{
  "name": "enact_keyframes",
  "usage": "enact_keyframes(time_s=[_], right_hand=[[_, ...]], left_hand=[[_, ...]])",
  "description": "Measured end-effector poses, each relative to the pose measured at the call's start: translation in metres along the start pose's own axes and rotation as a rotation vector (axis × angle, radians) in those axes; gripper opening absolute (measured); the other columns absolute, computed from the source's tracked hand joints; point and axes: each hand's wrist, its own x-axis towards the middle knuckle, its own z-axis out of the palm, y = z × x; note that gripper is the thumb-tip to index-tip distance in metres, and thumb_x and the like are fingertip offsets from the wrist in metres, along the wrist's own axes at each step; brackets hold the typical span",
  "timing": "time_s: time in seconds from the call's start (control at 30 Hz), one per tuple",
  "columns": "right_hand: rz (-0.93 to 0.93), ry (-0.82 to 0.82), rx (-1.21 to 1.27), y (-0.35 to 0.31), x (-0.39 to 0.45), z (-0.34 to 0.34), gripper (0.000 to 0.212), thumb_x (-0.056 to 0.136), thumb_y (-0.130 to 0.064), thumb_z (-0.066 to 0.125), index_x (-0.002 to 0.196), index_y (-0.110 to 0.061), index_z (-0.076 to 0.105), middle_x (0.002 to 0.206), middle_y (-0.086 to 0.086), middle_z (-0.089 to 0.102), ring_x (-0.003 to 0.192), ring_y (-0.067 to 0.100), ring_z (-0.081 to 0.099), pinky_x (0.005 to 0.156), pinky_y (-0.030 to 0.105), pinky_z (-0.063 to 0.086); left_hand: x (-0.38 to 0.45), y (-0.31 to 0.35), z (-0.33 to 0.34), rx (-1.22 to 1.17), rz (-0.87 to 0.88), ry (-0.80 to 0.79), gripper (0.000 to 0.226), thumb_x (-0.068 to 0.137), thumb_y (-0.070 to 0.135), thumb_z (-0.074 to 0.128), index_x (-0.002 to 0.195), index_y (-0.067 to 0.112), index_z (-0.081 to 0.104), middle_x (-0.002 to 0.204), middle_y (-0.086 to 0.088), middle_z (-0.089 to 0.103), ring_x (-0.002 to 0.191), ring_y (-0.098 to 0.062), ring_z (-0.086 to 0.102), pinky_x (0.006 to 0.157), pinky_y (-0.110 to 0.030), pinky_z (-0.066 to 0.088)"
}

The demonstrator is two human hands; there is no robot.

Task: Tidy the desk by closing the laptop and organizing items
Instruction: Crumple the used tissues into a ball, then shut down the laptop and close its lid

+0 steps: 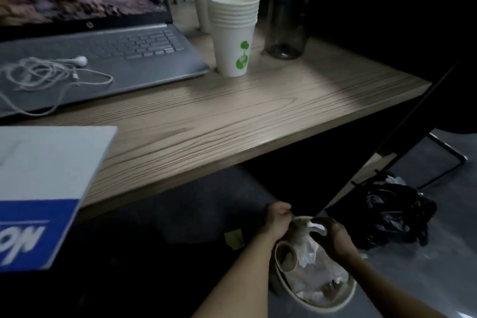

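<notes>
An open laptop [108, 41] with a lit screen sits at the desk's back left, and white earphones [51, 72] lie tangled on its palm rest. Two stacks of paper cups [233, 33] stand right of it. Below the desk edge, both hands reach over a round waste bin [313, 302] on the floor. My left hand [276, 219] is curled at the bin's far rim. My right hand [329, 235] hovers over crumpled white paper [308, 250], fingers curled. In the dim light I cannot tell whether either hand holds anything.
A dark water bottle [285, 20] stands behind the cups. A white and blue box [46, 188] lies at the desk's [232, 116] front left. A black plastic bag [395, 217] and a yellow sticky note [234, 239] lie on the floor.
</notes>
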Motion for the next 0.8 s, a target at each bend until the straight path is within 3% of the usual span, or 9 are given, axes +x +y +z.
enact_keyframes(time_s=[0.07,0.17,0.3,0.4,0.5,0.67,0.8], right_hand=[[-0.023,0.041,0.080,-0.013,-0.008,-0.007,0.035,0.085,-0.022,0.074,0.118,-0.012,0.067,0.117,0.005,0.066,0.103,0.021,0.064,0.086,0.033,0.051],[-0.059,0.085,0.193,-0.033,-0.018,-0.018,0.027,0.087,-0.019,0.072,0.112,-0.010,0.068,0.107,0.000,0.068,0.100,0.015,0.063,0.079,0.019,0.046],[-0.161,0.175,0.325,-0.071,-0.043,-0.046,0.011,0.090,-0.020,0.068,0.100,-0.019,0.069,0.093,-0.010,0.072,0.089,0.002,0.067,0.067,0.004,0.043],[-0.259,0.244,0.407,-0.109,-0.059,-0.074,0.008,0.090,-0.022,0.067,0.093,-0.030,0.067,0.089,-0.013,0.071,0.084,-0.007,0.064,0.068,0.010,0.044],[-0.361,0.310,0.487,-0.151,-0.069,-0.104,0.010,0.089,-0.019,0.068,0.089,-0.029,0.068,0.085,-0.011,0.071,0.083,-0.002,0.064,0.074,0.019,0.048],[-0.563,0.348,0.575,-0.224,-0.090,-0.150,0.010,0.089,-0.017,0.067,0.086,-0.026,0.068,0.084,-0.012,0.071,0.080,0.000,0.066,0.073,0.013,0.048],[-0.674,0.345,0.553,-0.271,-0.104,-0.177,0.007,0.089,-0.024,0.067,0.085,-0.029,0.067,0.085,-0.013,0.070,0.079,0.000,0.065,0.072,0.015,0.050]], left_hand=[[-0.013,0.004,-0.009,0.011,0.027,0.013,0.035,0.091,0.004,0.055,0.125,0.009,0.063,0.122,-0.011,0.066,0.101,-0.020,0.064,0.071,-0.009,0.047],[-0.031,0.015,-0.024,0.055,0.109,0.040,0.035,0.088,0.010,0.055,0.121,0.018,0.066,0.118,-0.005,0.068,0.106,-0.017,0.064,0.088,-0.017,0.049],[-0.074,0.044,-0.050,0.041,0.288,0.061,0.028,0.090,0.018,0.060,0.116,0.025,0.066,0.111,0.004,0.069,0.098,-0.008,0.064,0.081,-0.014,0.046],[-0.113,0.063,-0.078,0.008,0.416,0.087,0.025,0.090,0.011,0.063,0.114,0.019,0.065,0.105,0.003,0.068,0.093,-0.013,0.064,0.085,-0.021,0.049],[-0.155,0.082,-0.112,0.042,0.534,0.145,0.024,0.089,0.012,0.066,0.110,0.024,0.067,0.103,0.008,0.070,0.093,-0.009,0.068,0.082,-0.014,0.050],[-0.217,0.130,-0.162,0.092,0.692,0.227,0.023,0.088,0.018,0.066,0.098,0.039,0.065,0.101,0.010,0.072,0.090,-0.003,0.068,0.083,-0.015,0.051],[-0.246,0.159,-0.198,0.090,0.741,0.272,0.017,0.088,0.022,0.066,0.095,0.038,0.066,0.102,0.008,0.073,0.091,-0.003,0.070,0.087,-0.023,0.054]])
